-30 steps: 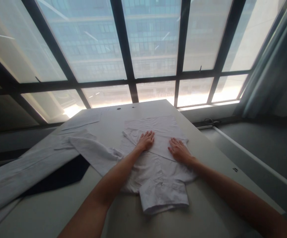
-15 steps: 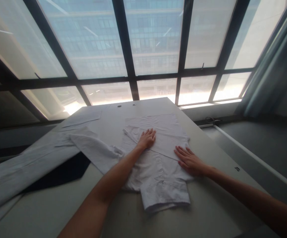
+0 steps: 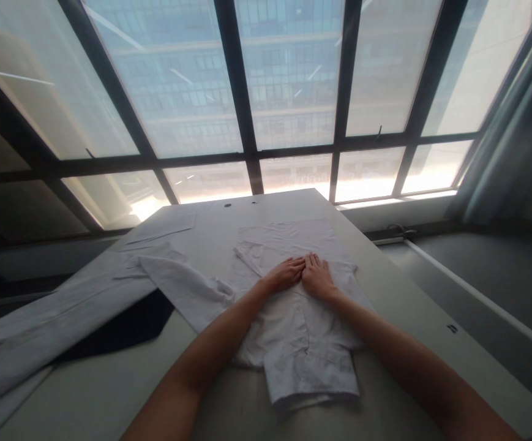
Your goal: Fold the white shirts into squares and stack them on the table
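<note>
A white garment [image 3: 288, 331], creased and partly folded, is spread over the table in front of me. It looks like a shirt or coat. My left hand [image 3: 286, 274] lies flat on its middle, fingers stretched to the right. Right beside it, my right hand [image 3: 317, 275] rests flat on the same cloth, fingers pointing away from me. The fingertips of both hands meet or nearly meet. A long white sleeve [image 3: 183, 285] runs off to the left, and a short folded end of cloth [image 3: 314, 373] hangs toward me.
More white cloth [image 3: 63, 312] covers the table's left side, with a dark navy piece [image 3: 123, 327] under it. The white table [image 3: 412, 343] reaches toward the windows [image 3: 288, 73]. A grey curtain [image 3: 513, 122] hangs at the right, and a white bar [image 3: 481, 300] runs along the floor.
My right hand has moved left and away from the garment's right edge to lie beside my left hand. My left hand has shifted slightly right, its fingers now turned more to the right.
</note>
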A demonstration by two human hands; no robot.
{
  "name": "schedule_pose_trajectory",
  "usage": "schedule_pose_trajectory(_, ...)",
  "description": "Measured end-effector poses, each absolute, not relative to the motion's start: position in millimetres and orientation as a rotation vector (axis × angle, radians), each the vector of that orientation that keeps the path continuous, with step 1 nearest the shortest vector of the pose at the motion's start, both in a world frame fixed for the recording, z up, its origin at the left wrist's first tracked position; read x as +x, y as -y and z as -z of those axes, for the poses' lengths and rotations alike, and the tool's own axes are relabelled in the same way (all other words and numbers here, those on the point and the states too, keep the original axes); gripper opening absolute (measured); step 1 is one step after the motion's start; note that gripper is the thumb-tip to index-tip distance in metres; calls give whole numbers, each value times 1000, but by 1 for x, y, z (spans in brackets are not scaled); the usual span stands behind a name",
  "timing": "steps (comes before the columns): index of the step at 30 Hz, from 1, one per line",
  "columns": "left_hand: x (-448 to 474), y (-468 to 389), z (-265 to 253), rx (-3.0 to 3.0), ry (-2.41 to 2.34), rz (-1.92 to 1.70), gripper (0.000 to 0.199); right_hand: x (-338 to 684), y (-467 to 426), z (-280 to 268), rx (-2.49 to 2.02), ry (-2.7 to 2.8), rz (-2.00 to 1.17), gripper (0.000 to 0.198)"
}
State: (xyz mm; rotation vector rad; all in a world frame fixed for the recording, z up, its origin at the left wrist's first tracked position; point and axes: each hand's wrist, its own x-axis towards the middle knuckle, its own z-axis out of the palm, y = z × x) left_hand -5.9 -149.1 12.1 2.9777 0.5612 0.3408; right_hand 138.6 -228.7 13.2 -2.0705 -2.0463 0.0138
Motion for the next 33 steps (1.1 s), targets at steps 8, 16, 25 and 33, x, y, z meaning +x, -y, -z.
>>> schedule_pose_trajectory(8,-46,124,-13,2888,-995,-65,58,144,228,-1,-2088,2011,-10,62)
schedule_pose_trajectory(16,-108,66,-13,2743,-1506,-42,63,144,229,-2,-2084,2021,2,63)
schedule_pose_trajectory(25,-123,47,-14,2495,-1907,-440,53,143,229,-2,-2084,2013,-3,63)
schedule_pose_trajectory(33,-154,5,-37,2259,-2049,-432,46,142,228,-3,-2078,1995,-28,63)
